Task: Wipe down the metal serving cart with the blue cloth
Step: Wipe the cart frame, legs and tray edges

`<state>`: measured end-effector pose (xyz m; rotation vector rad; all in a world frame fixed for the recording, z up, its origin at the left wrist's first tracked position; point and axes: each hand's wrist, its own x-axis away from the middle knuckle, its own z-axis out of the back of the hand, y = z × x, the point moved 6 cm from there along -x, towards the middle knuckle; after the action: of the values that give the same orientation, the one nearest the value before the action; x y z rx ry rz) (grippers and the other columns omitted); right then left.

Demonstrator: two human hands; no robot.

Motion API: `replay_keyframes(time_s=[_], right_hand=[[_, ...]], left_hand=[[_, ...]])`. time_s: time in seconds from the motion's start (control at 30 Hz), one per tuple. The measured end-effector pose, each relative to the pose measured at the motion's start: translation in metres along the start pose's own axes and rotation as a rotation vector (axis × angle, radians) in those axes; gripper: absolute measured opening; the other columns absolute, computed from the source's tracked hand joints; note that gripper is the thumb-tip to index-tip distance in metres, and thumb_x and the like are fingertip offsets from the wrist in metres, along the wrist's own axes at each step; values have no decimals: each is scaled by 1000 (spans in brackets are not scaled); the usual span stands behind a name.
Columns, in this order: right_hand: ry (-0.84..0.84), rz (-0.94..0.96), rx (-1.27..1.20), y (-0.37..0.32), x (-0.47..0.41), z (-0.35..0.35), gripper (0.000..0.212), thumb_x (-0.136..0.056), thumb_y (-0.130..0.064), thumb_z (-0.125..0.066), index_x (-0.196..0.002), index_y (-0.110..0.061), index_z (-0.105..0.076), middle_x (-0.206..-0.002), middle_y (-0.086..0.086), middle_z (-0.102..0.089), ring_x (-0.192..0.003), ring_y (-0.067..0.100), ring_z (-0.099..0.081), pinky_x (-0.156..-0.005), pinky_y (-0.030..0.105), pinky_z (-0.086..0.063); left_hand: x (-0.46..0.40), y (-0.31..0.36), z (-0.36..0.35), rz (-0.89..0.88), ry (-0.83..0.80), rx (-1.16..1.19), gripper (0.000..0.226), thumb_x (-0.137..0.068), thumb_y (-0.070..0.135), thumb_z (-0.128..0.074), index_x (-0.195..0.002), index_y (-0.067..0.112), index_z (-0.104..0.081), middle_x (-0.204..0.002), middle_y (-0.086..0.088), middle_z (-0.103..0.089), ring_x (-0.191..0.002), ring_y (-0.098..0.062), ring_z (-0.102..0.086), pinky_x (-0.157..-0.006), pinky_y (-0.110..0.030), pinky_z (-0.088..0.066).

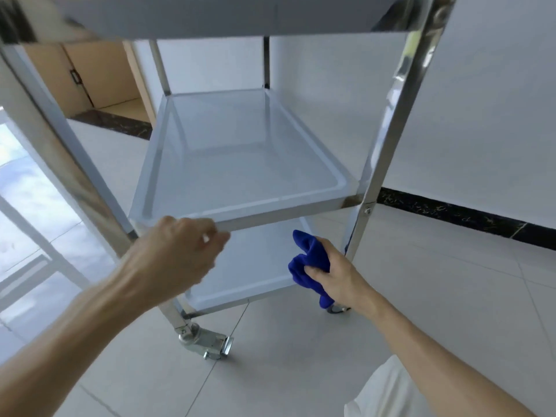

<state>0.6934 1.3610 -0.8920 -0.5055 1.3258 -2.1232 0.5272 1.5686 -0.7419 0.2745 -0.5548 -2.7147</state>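
Observation:
The metal serving cart [388, 121] fills the view, with a top shelf at the frame's upper edge, a middle tray shelf [240, 164] and a bottom shelf [255, 266]. My right hand [337, 275] is shut on the bunched blue cloth [310, 260], just below the middle shelf's front edge and above the bottom shelf, near the front right leg. My left hand [183, 248] is curled at the middle shelf's front left corner; its fingertips are at the rim, and I cannot tell whether they grip it.
The cart stands on pale floor tiles, with a caster [204, 341] at the front left leg. A white wall with a dark skirting strip [451, 215] runs on the right. A wooden cabinet [90, 76] is behind on the left.

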Motion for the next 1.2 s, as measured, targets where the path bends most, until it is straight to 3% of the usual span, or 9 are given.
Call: replay_keyframes(time_s=[0.17,0.33,0.47,0.6,0.77,0.83,0.97,1.1,1.2], right_hand=[[64,65,-112,-41,43,36,46,-93,-23,-63,-126,-51,-49,-111,-19,-67,-95,12,-69,-83,31,-54],[225,219,-233,-96,78,95,40,-95,-10,-67,-113,-45,-61,-107,-8,-73,-99,9,-70,-82,15,-51],[579,389,-270,-154,90,151,27,-93,-15,-68,-110,-35,-62,-98,-8,-74,-88,9,-71,-75,27,-57],[833,605,-206,-217,79,198,30,-95,-14,-67,-121,-20,-54,-100,-19,-68,-93,1,-66,-79,10,-48],[851,699,-115,-275,36,217,53,-94,-17,-69,-141,-13,-44,-133,0,-59,-117,8,-61,-94,20,-51],[805,636,-26,-276,17,207,64,-91,-26,-72,-146,-22,-39,-134,-3,-59,-118,11,-60,-99,29,-51],[817,531,-15,-250,-4,187,68,-84,-49,-74,-140,-34,-38,-115,-6,-67,-95,23,-70,-79,48,-59],[867,506,45,-200,-4,163,66,-84,-44,-73,-138,-41,-35,-115,-11,-64,-92,9,-66,-77,33,-59],[811,375,43,-143,-3,132,60,-86,-34,-74,-130,-45,-35,-110,-11,-64,-91,5,-64,-73,24,-54]], left_hand=[[-18,75,10,-353,209,94,19,-96,34,-51,-105,26,-65,-94,19,-66,-83,1,-63,-71,-24,-54],[-28,77,1,-409,219,-2,26,-94,28,-61,-120,23,-62,-121,8,-62,-108,-16,-59,-91,-35,-49],[-37,70,-6,-391,205,15,32,-92,27,-64,-124,26,-60,-127,13,-57,-116,-14,-55,-97,-33,-45],[-50,75,-6,-399,223,99,29,-93,28,-63,-122,31,-60,-124,20,-55,-115,-6,-54,-96,-26,-41],[-65,72,-21,-452,206,1,37,-95,47,-53,-130,34,-57,-130,22,-54,-125,-8,-50,-100,-27,-39],[-62,66,-35,-467,180,-39,52,-95,60,-35,-129,30,-61,-129,16,-60,-122,-15,-58,-98,-30,-47],[-54,59,-55,-534,194,-115,65,-99,57,-21,-123,20,-69,-122,8,-68,-113,-21,-66,-97,-31,-42],[-55,55,-54,-527,212,-109,50,-93,50,-39,-125,24,-67,-123,14,-66,-114,-18,-64,-96,-26,-42],[-52,58,-52,-531,212,-111,62,-100,56,-19,-124,25,-67,-122,16,-66,-113,-17,-65,-90,-27,-53]])
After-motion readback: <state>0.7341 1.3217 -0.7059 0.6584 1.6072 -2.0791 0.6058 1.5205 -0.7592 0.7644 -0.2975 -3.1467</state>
